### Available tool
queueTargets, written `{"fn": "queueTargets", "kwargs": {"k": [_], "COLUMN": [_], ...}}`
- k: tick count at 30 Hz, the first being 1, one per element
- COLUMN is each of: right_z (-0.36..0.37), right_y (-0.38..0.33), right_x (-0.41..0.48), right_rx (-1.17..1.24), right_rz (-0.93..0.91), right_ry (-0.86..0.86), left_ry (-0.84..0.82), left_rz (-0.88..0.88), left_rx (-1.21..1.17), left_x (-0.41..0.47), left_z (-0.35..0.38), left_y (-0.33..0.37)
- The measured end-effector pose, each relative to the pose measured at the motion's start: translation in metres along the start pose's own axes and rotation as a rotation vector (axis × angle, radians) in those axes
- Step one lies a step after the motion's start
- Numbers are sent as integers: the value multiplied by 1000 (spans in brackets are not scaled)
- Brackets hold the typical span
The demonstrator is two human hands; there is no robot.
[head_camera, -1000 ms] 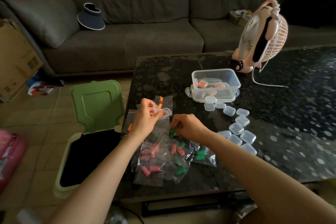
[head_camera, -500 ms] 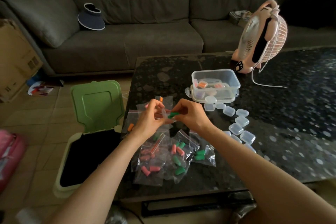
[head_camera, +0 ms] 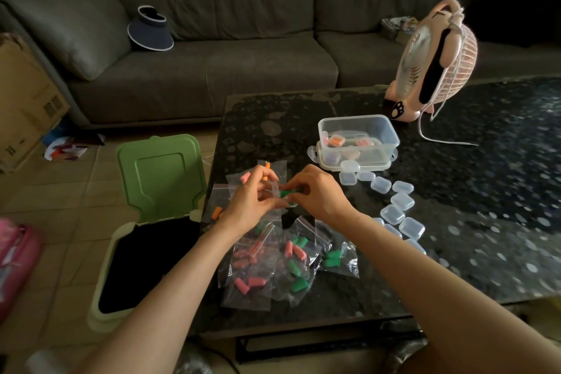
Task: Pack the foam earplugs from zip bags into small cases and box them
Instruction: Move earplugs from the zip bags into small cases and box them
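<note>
Above the zip bags [head_camera: 273, 264] of earplugs on the dark worktop [head_camera: 485, 222], the left hand [head_camera: 252, 205] curls its fingers round a small clear case [head_camera: 274, 191] while the right hand [head_camera: 323, 199] pinches a green earplug [head_camera: 287, 193] against it, near the clear box [head_camera: 358, 124].

Surface [head_camera: 455, 222] black, pale speckles. Green earplug [head_camera: 287, 193], pink earplugs [head_camera: 253, 282], orange earplug [head_camera: 216, 212]. Zip bags [head_camera: 252, 300] clear, one with a red strip. Small cases [head_camera: 393, 214] and box [head_camera: 358, 124] clear. Bin lid [head_camera: 161, 173] green. Fan [head_camera: 437, 61] pink with a black paw print. Sofa [head_camera: 212, 70] grey-brown. Visor [head_camera: 150, 29] navy, white edge.
</note>
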State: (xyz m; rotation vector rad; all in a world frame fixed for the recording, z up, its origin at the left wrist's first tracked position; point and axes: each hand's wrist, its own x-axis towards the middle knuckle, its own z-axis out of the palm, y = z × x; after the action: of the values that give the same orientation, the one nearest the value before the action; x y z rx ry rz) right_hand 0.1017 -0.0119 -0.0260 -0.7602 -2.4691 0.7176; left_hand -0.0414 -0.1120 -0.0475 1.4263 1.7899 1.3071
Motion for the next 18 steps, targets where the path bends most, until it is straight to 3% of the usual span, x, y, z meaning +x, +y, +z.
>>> {"fn": "queueTargets", "kwargs": {"k": [6,11,18], "right_z": [-3,-8,0], "right_y": [2,-8,-17], "right_x": [4,1,-2], "right_rx": [148,679,765], "right_rz": [102,399,367], "right_ry": [-2,-231,-284], "left_ry": [29,91,91], "left_rz": [-15,8,54], "left_rx": [-50,44,185], "left_x": [-2,-1,-1], "left_z": [-1,0,3], "left_y": [10,10,11]}}
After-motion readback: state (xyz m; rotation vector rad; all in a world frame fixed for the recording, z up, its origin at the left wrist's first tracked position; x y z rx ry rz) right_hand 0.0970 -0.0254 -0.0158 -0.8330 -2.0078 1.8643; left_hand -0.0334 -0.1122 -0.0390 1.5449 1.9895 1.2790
